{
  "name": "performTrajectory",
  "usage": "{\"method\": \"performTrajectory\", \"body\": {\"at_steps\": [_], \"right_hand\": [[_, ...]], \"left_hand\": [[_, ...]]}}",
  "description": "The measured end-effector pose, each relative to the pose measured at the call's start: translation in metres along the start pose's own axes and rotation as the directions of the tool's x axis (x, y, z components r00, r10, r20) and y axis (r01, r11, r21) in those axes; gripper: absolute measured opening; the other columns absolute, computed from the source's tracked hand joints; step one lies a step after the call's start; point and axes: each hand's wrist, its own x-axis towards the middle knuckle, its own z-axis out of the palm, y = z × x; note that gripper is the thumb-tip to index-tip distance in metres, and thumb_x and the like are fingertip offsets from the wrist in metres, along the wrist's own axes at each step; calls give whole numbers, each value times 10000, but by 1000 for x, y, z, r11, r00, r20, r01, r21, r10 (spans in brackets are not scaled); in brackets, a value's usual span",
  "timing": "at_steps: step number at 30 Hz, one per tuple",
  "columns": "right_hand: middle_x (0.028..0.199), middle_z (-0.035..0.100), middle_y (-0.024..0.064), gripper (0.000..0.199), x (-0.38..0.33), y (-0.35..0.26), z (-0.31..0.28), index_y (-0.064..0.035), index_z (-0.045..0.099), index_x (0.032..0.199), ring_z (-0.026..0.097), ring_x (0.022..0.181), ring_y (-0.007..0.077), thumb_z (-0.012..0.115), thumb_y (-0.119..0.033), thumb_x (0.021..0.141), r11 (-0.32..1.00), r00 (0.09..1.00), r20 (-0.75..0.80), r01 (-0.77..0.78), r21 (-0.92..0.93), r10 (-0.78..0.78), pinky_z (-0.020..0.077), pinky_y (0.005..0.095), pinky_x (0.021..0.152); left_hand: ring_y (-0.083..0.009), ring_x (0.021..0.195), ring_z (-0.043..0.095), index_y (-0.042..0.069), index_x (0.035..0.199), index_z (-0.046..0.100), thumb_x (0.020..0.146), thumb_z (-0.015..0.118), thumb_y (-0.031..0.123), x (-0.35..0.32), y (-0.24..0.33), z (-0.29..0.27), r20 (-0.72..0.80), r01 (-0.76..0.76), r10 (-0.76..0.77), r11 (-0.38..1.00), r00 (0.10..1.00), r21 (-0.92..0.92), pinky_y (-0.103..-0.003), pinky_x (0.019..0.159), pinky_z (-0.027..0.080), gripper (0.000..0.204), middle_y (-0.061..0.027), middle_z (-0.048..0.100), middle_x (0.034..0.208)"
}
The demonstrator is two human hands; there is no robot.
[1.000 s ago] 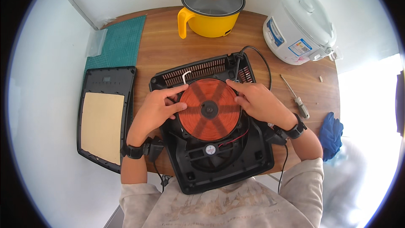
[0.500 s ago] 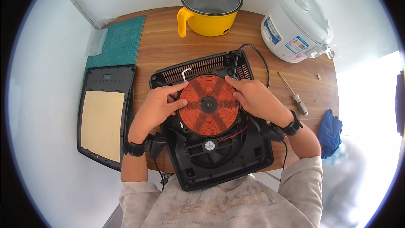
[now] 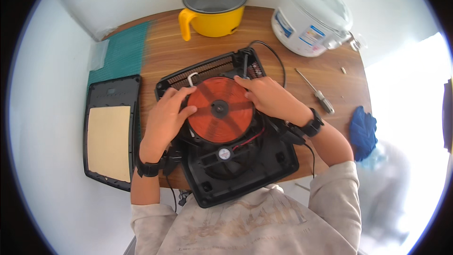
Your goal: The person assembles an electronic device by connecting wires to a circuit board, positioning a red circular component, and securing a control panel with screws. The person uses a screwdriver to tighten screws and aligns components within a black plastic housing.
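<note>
Your left hand (image 3: pixel 164 119) and right hand (image 3: pixel 274 97) grip the copper coil (image 3: pixel 231 125) from 2 sides, over the black housing (image 3: pixel 250 179).

A band of tabletop (image 3: pixel 165 49) between the pot (image 3: pixel 214 24) and the housing (image 3: pixel 240 179) leaves a way across; at its right end the cord (image 3: pixel 282 63) loops up and blocks it. The left hand (image 3: pixel 163 118) and right hand (image 3: pixel 273 97) close off both sides of the coil (image 3: pixel 220 123), but its near edge is open to reach. The white lead (image 3: pixel 190 80) sticks up beside the left fingers. The panel (image 3: pixel 108 141) crowds the left wrist; rightward, the screwdriver (image 3: pixel 321 99) lies across the passage.
</note>
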Motion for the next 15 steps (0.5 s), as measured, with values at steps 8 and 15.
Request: {"method": "performTrajectory", "body": {"at_steps": [8, 15], "right_hand": [[925, 688, 285, 486, -3, 4, 1, -7, 576, 1390, 672, 926, 445, 640, -42, 909, 999, 1000, -5, 14, -31, -14, 517, 520, 815], [977, 728, 237, 514, -16, 11, -20, -105, 588, 1420, 711, 903, 394, 682, -129, 915, 988, 987, -155, 28, -154, -52, 568, 465, 791]], "left_hand": [[-340, 1202, 543, 135, 1236, 718, 735, 547, -233, 5, 46, 9, 93, -374, 362, 911, 927, 177, -413, 1065, 461, 644, -107, 544, 1339], [-320, 1276, 536, 110, 1184, 748, 835, 644, -55, 27, 39, 14, 256, -390, 346, 909, 902, 145, -388, 1084, 452, 400, -92, 568, 1370]]}}
